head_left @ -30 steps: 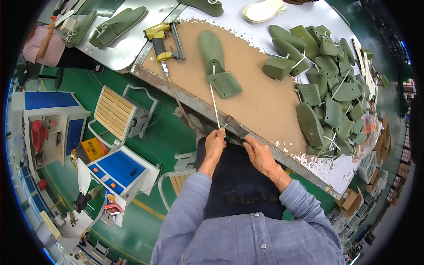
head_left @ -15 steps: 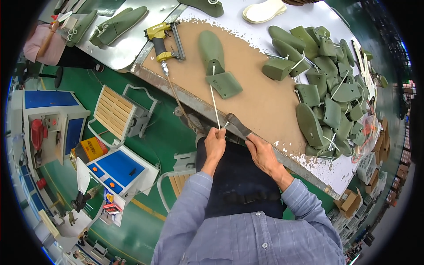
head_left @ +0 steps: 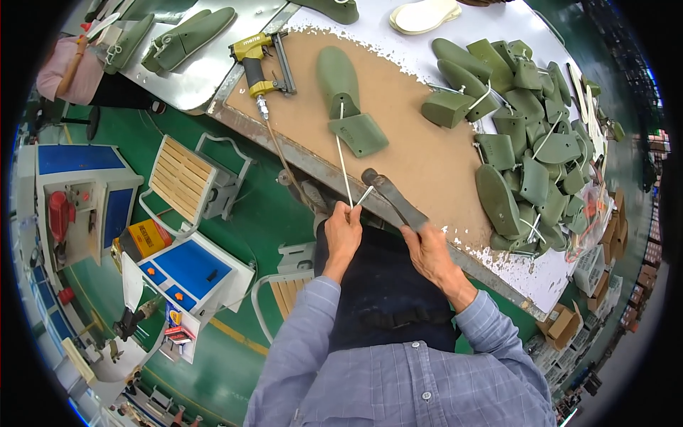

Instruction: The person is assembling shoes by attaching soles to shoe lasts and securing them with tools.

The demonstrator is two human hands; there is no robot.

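Observation:
My left hand (head_left: 343, 238) is closed in a pinch on a white cord (head_left: 343, 162). The cord runs taut from a hole in a green shoe last (head_left: 336, 71); its short free end (head_left: 365, 194) sticks up past my fingers. The last lies on the brown board with its hinged-looking heel piece (head_left: 359, 135) set askew. My right hand (head_left: 430, 256) grips a dark metal tool (head_left: 395, 199) with a rounded end, tilted over the table's front edge, close to the cord end. The part of the tool inside my fist is hidden.
A yellow-black air stapler (head_left: 257, 64) with a hose lies left of the last. Many green lasts (head_left: 526, 142) are heaped at the right. Pale insoles (head_left: 425, 16) lie at the back. A chair (head_left: 181, 174) stands left, and a co-worker (head_left: 64, 67) is far left.
The dark tool has swung and shows more of its length, its rounded end higher. The cord's free end now stands out farther from my left hand, which has barely moved.

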